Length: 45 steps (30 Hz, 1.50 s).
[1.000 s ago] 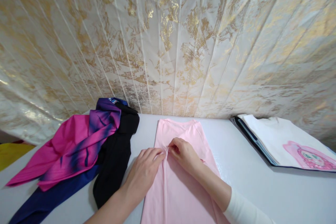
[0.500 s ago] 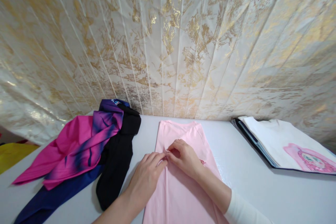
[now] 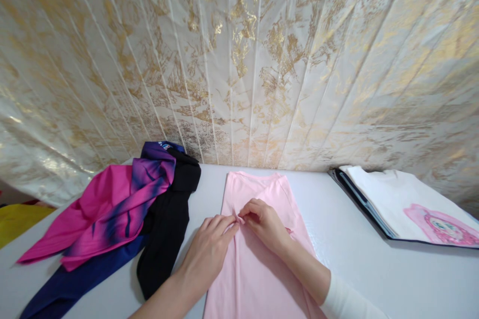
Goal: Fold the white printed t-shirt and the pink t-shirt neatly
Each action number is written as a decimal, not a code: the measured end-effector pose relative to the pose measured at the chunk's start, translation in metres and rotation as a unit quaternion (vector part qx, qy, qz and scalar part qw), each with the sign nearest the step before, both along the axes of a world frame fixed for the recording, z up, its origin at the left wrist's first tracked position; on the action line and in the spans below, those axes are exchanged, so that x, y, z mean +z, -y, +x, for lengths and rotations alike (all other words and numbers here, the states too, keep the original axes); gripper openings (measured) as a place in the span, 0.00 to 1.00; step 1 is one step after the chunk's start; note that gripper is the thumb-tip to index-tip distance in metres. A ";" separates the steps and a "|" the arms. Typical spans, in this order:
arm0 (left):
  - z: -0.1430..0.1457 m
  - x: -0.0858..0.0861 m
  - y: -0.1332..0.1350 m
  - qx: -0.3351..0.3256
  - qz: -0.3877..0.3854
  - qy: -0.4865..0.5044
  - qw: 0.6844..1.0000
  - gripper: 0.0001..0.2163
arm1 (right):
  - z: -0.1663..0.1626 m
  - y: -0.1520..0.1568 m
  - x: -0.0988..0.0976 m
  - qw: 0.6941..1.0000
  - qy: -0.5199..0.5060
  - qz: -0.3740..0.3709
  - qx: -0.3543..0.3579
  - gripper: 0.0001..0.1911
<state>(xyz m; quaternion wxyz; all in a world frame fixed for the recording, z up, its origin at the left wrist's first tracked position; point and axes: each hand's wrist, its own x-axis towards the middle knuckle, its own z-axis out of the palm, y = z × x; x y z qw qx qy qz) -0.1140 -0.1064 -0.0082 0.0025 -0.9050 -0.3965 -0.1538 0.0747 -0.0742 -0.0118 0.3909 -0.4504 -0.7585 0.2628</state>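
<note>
A light pink shirt lies lengthwise on the white table, its sides folded inward and its neckline at the far end. My left hand pinches a small bit of the pink fabric near the shirt's left edge. Just beside it, my right hand pinches the same raised bit between thumb and fingers. A crease runs down the cloth below the two hands. The shirt's near end passes out of the bottom of the view.
On the left lies a loose heap of clothes: a pink and purple garment, a black one and a navy one. Folded garments are stacked on the right, a white printed shirt on top. Behind hangs a gold-patterned curtain.
My right hand's fingertips have shifted slightly to the right, and the pinched bit of pink fabric shows more between the hands. The rest looks the same.
</note>
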 end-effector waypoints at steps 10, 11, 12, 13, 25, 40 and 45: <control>-0.003 0.000 -0.002 0.003 -0.012 -0.006 1.000 0.20 | 0.000 -0.001 -0.005 0.999 0.030 0.034 0.027 0.15; -0.004 0.001 -0.002 0.003 -0.013 -0.001 1.000 0.20 | -0.001 -0.001 -0.006 0.998 0.040 0.039 0.023 0.15; -0.004 0.001 -0.002 0.005 -0.010 0.003 1.000 0.20 | -0.001 -0.001 -0.007 0.998 0.049 0.042 0.017 0.15; -0.004 0.001 -0.002 0.008 -0.003 0.006 1.000 0.20 | -0.001 -0.001 -0.007 0.997 0.055 0.042 0.013 0.14; -0.003 -0.003 -0.003 0.006 0.025 -0.033 0.999 0.21 | 0.001 0.002 0.002 0.993 0.060 0.106 -0.004 0.20; -0.006 0.003 -0.003 -0.015 -0.008 -0.007 1.000 0.25 | 0.050 -0.015 0.027 0.985 0.137 0.070 -0.074 0.22; 0.005 0.018 -0.015 -0.003 -0.015 0.020 1.000 0.18 | 0.082 -0.024 0.016 0.969 0.207 0.050 -0.126 0.23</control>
